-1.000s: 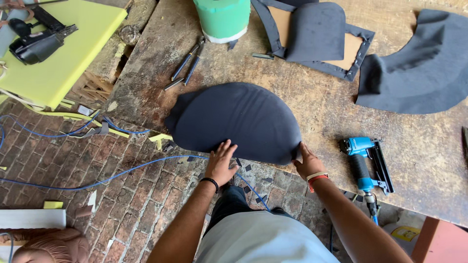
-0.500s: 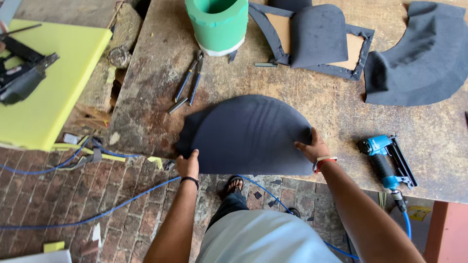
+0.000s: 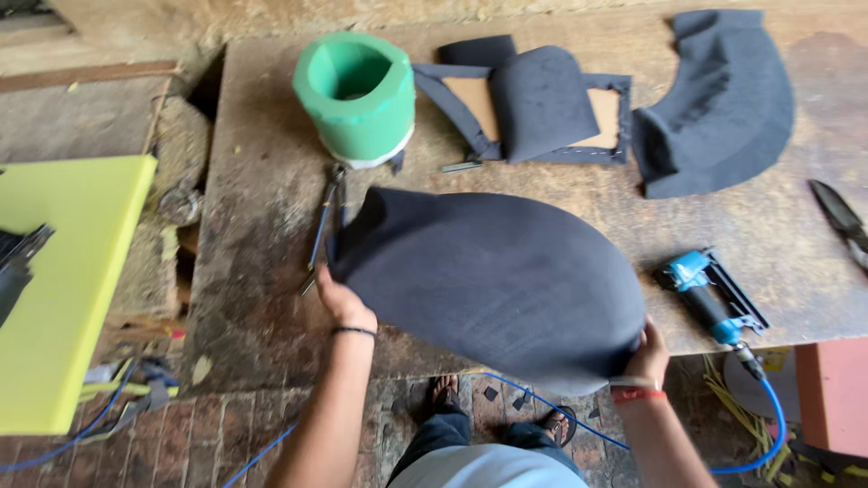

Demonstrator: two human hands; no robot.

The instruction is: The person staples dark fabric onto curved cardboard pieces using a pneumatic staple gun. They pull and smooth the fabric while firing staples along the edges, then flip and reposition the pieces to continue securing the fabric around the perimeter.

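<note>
Above a worn wooden bench (image 3: 271, 298), a dark fabric panel (image 3: 493, 280) is gripped at its edges by the left hand (image 3: 344, 303) and, seemingly, the right hand (image 3: 646, 348), whose fingers are largely hidden.

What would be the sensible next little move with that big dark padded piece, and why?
Probably turn it over onto the workbench: the left hand and right hand grip opposite edges of the dark fabric-covered cushion, which is lifted and tilted off the bench.
</note>
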